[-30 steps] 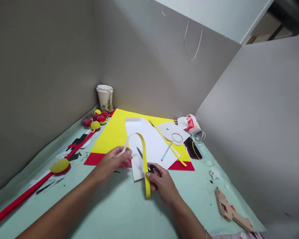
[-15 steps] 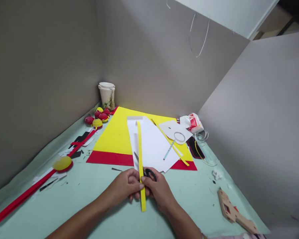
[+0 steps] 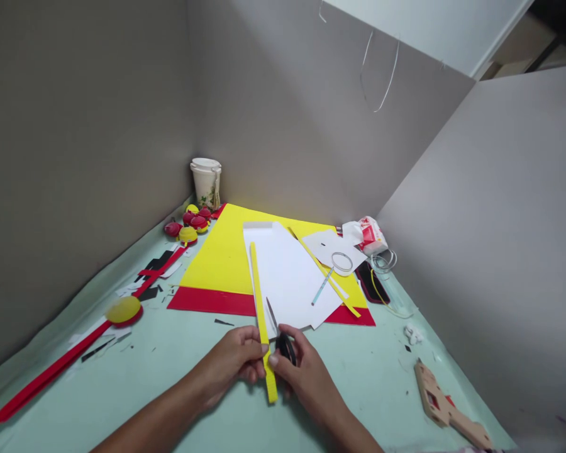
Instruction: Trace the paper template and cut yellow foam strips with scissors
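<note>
A long yellow strip [image 3: 258, 289] stands out in front of me over the white paper. My left hand [image 3: 238, 358] is closed, pinching the strip between thumb and fingers near its lower part. In my right hand [image 3: 306, 371] is a pair of black-handled scissors [image 3: 287, 348], its blades pointing up and away. The right thumb rests at the strip's right edge, close to the left fingertips. Beneath the strip's far part lie white paper sheets [image 3: 290, 270] on a yellow sheet [image 3: 217, 258] with a red border.
On the left are a red strip [image 3: 56, 365], a yellow-red disc [image 3: 124, 311], several red and yellow round pieces [image 3: 199, 223] and a white cup [image 3: 206, 182]. To the right lie a glue gun [image 3: 441, 402], a phone [image 3: 371, 282], a tissue pack [image 3: 372, 234] and a pen [image 3: 322, 286].
The strip's far end has swung left and lower. The scissors have turned and moved slightly right, apart from the strip, with my right hand. The view has shifted slightly.
</note>
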